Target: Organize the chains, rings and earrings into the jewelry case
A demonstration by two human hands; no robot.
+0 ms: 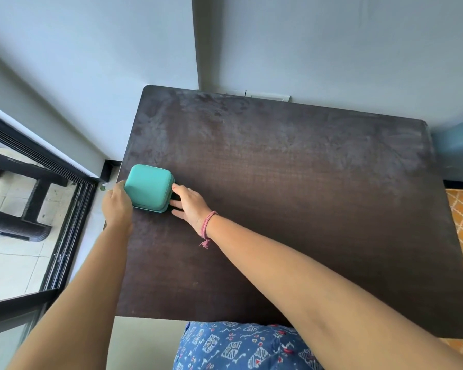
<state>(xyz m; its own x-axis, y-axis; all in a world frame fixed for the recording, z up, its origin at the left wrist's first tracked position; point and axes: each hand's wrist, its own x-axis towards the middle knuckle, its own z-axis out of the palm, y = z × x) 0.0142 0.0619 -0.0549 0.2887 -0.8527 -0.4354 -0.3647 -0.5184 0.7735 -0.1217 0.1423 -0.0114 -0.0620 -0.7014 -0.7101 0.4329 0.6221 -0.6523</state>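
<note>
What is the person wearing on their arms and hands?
Both arms are bare, with no sleeves. The right hand has a pink thread band tied round its wrist, with loose ends hanging, and a small ring on one finger. The left hand shows nothing worn.

Jewelry case (148, 187): on the counter (291, 198), at its 9 o'clock edge, lid closed. Left hand (117, 206): against the case at 8 o'clock. Right hand (190, 202): against the case at 4 o'clock. Wall outlet (270, 97): behind the counter, 12 o'clock.
</note>
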